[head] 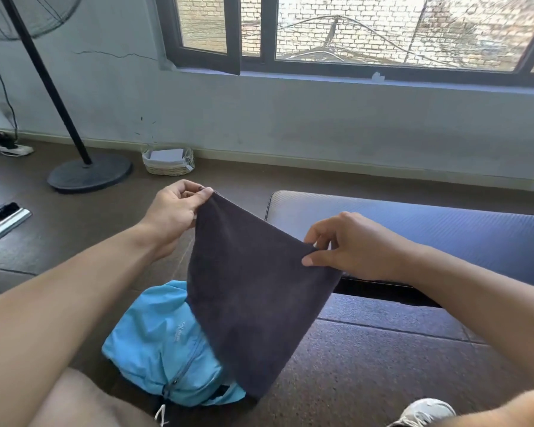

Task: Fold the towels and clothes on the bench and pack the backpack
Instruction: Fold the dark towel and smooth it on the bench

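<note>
A dark grey towel hangs in the air in front of me, held by its two upper corners. My left hand pinches the far left corner. My right hand pinches the nearer right corner between thumb and fingers. Below the towel, on the brown floor, lies a light blue backpack with its zip facing up; the hanging cloth hides its right part. The padded blue-black bench stretches to the right behind my right hand, with nothing showing on its top.
A standing fan's round base and slanted pole stand at the back left. A small wicker basket sits against the wall under the window. A metal bar lies at far left. My white shoe shows at the bottom.
</note>
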